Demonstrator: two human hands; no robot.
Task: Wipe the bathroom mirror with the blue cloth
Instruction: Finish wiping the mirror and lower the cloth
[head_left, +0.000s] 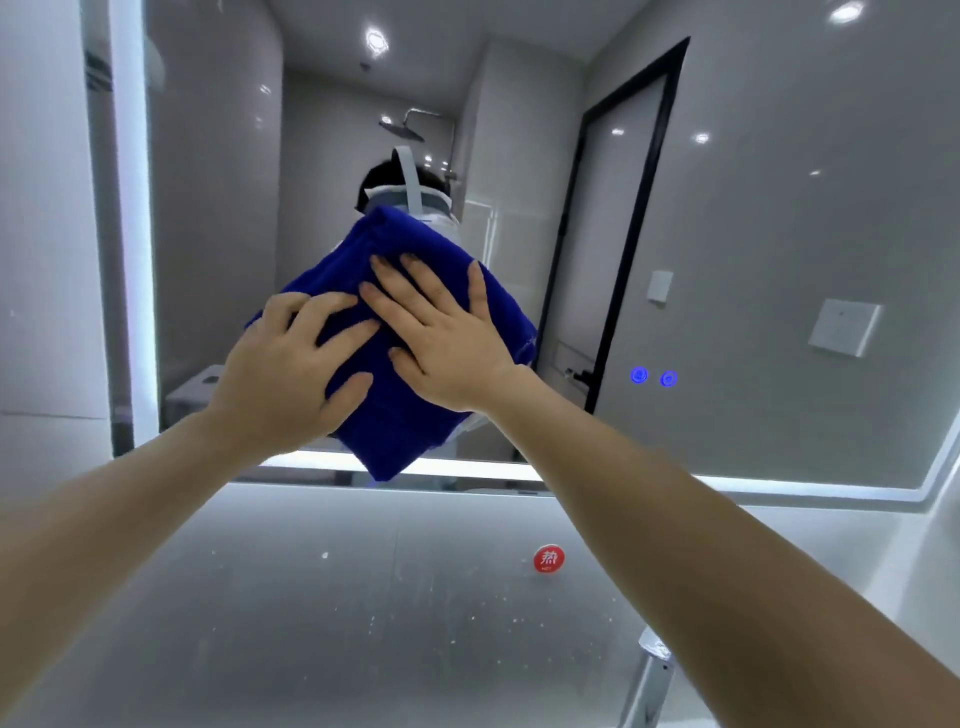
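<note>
The bathroom mirror (753, 218) fills the upper view, with a lit strip along its left and bottom edges. A folded blue cloth (400, 410) lies flat against the glass near the mirror's lower middle. My left hand (291, 374) presses on the cloth's left half with fingers spread. My right hand (441, 338) presses on its upper right part, fingers spread and pointing up-left. The two hands touch at the fingertips. The cloth hides most of the reflected person behind it.
Two blue glowing touch buttons (653, 376) sit on the mirror to the right of the cloth. Below the mirror a grey wall panel carries a red round hot-water sticker (549, 559). A chrome tap (652, 670) rises at the lower right.
</note>
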